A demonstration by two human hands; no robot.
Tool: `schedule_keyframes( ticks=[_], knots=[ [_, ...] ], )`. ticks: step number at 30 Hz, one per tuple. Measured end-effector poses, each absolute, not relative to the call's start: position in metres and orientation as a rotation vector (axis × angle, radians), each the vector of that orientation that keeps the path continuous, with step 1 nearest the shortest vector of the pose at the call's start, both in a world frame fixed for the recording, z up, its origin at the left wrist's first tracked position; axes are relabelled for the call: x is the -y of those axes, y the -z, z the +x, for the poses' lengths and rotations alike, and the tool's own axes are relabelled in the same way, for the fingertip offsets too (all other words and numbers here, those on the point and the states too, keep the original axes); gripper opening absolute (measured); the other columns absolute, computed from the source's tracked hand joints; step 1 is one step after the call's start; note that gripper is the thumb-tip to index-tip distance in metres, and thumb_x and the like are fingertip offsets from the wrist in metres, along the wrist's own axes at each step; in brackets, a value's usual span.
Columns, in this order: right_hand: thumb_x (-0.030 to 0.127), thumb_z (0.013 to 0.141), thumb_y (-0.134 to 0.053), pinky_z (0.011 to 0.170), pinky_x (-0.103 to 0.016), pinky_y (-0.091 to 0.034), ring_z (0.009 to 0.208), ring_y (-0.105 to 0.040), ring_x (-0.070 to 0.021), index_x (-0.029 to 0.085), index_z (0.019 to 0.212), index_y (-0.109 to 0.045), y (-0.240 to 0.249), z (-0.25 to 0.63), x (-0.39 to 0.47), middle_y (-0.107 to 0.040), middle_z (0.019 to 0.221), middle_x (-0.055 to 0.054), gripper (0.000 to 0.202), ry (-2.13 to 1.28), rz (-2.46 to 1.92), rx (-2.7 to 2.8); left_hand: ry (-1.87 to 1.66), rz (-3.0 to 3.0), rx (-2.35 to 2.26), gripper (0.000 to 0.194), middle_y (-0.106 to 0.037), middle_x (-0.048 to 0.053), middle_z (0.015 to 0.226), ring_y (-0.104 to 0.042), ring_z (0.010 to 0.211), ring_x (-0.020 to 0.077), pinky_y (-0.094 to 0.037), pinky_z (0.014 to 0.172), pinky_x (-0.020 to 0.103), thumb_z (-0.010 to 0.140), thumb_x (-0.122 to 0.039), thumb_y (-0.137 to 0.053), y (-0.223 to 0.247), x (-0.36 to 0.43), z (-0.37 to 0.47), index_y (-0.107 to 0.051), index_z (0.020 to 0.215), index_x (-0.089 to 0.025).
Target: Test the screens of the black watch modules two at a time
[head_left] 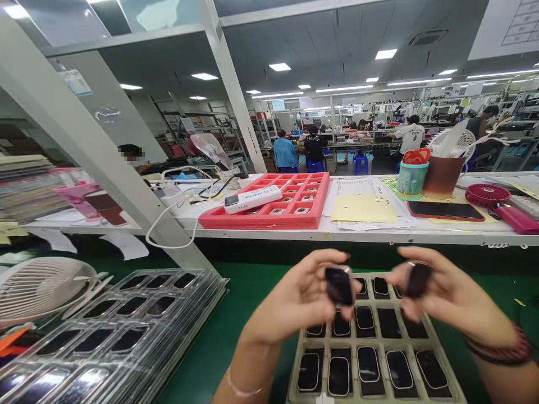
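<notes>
Green tabletop (238, 294) beneath both hands (301, 294), ceiling lights (386, 54) beyond

The dark watch faces (399, 369) look smooth and glossy, the stacked trays (191, 307) clear shiny plastic, the red tray (321, 197) matt foam, the yellow sheet (364, 209) matt paper.

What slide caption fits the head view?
Left hand and right hand each hold a black rectangular device above a cream compartmented tray.

The watch screens (368, 363) are black, their tray (353, 341) cream, the bench (238, 300) green.
</notes>
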State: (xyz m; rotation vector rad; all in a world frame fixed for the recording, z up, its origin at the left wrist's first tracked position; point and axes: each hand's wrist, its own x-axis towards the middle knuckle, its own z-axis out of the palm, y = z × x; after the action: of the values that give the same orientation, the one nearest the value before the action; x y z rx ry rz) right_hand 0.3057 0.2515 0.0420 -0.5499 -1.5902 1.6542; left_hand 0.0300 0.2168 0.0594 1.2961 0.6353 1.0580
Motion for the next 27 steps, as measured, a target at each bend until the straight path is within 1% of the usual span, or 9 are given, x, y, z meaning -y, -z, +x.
schedule_keyframes(
  ticks=[2,3,4,6,8,13,16,23,27],
  knots=[
    [0.031,0.084,-0.068,0.066,-0.030,-0.053,0.081,-0.062,-0.0180,0.026,0.132,-0.042,-0.040,0.290,-0.268,-0.055,0.119,-0.011,0.055,-1.594,-0.472,1.647,-0.975,1.359,-0.634,0.061,-0.060,0.011,0.107,-0.063,0.083,0.0202,-0.051,0.073,0.028,0.069,-0.022,-0.077,-0.056,-0.239,0.049,-0.049,0.123,-0.021],
    [0.031,0.086,-0.065,0.064,-0.028,-0.053,0.080,-0.062,-0.0168,0.025,0.129,-0.044,-0.037,0.283,-0.276,-0.055,0.117,-0.010,0.049,-1.558,-0.456,1.673,-0.983,1.380,-0.664,0.059,-0.059,0.011,0.108,-0.062,0.083,0.0188,-0.050,0.073,0.027,0.068,-0.023,-0.078,-0.053,-0.248,0.056,-0.051,0.120,-0.020],
    [0.032,0.087,-0.063,0.061,-0.026,-0.052,0.076,-0.061,-0.0156,0.022,0.126,-0.047,-0.034,0.278,-0.283,-0.057,0.112,-0.010,0.043,-1.521,-0.476,1.685,-1.001,1.399,-0.708,0.054,-0.060,0.010,0.106,-0.061,0.081,0.0173,-0.049,0.071,0.026,0.069,-0.025,-0.077,-0.050,-0.255,0.062,-0.053,0.117,-0.018],
    [0.036,0.090,-0.058,0.055,-0.024,-0.050,0.066,-0.059,-0.0129,0.018,0.118,-0.052,-0.027,0.273,-0.292,-0.061,0.102,-0.009,0.034,-1.445,-0.551,1.699,-1.063,1.432,-0.792,0.040,-0.061,0.008,0.090,-0.059,0.072,0.0148,-0.049,0.066,0.026,0.075,-0.031,-0.071,-0.042,-0.264,0.068,-0.058,0.108,-0.014],
    [0.037,0.092,-0.053,0.052,-0.024,-0.049,0.060,-0.057,-0.0115,0.016,0.115,-0.054,-0.021,0.273,-0.295,-0.062,0.097,-0.009,0.031,-1.396,-0.593,1.719,-1.119,1.457,-0.834,0.032,-0.059,0.006,0.081,-0.056,0.068,0.0139,-0.049,0.064,0.027,0.078,-0.035,-0.066,-0.036,-0.267,0.070,-0.060,0.100,-0.011],
    [0.031,0.090,-0.056,0.057,-0.025,-0.051,0.069,-0.060,-0.0136,0.018,0.122,-0.049,-0.018,0.275,-0.292,-0.059,0.106,-0.009,0.035,-1.393,-0.559,1.773,-1.135,1.453,-0.858,0.035,-0.061,0.006,0.089,-0.056,0.075,0.0153,-0.050,0.070,0.028,0.071,-0.027,-0.071,-0.033,-0.267,0.070,-0.059,0.101,-0.013],
    [0.028,0.090,-0.053,0.057,-0.026,-0.050,0.067,-0.060,-0.0131,0.018,0.121,-0.048,-0.018,0.273,-0.292,-0.059,0.105,-0.009,0.033,-1.384,-0.567,1.786,-1.153,1.444,-0.870,0.033,-0.060,0.006,0.085,-0.056,0.074,0.0150,-0.049,0.068,0.027,0.070,-0.024,-0.070,-0.034,-0.267,0.070,-0.058,0.099,-0.013],
    [0.024,0.088,-0.052,0.058,-0.026,-0.049,0.067,-0.058,-0.0122,0.017,0.121,-0.047,-0.017,0.273,-0.293,-0.059,0.106,-0.010,0.034,-1.379,-0.587,1.811,-1.175,1.460,-0.898,0.034,-0.062,0.006,0.084,-0.058,0.075,0.0162,-0.049,0.070,0.027,0.069,-0.019,-0.066,-0.033,-0.270,0.070,-0.057,0.102,-0.013],
    [0.022,0.087,-0.053,0.056,-0.024,-0.049,0.065,-0.058,-0.0116,0.017,0.120,-0.047,-0.017,0.272,-0.291,-0.060,0.104,-0.009,0.034,-1.377,-0.606,1.811,-1.195,1.433,-0.917,0.044,-0.063,0.006,0.085,-0.060,0.079,0.0171,-0.048,0.070,0.026,0.069,-0.017,-0.067,-0.033,-0.270,0.070,-0.055,0.110,-0.013]
  ],
)
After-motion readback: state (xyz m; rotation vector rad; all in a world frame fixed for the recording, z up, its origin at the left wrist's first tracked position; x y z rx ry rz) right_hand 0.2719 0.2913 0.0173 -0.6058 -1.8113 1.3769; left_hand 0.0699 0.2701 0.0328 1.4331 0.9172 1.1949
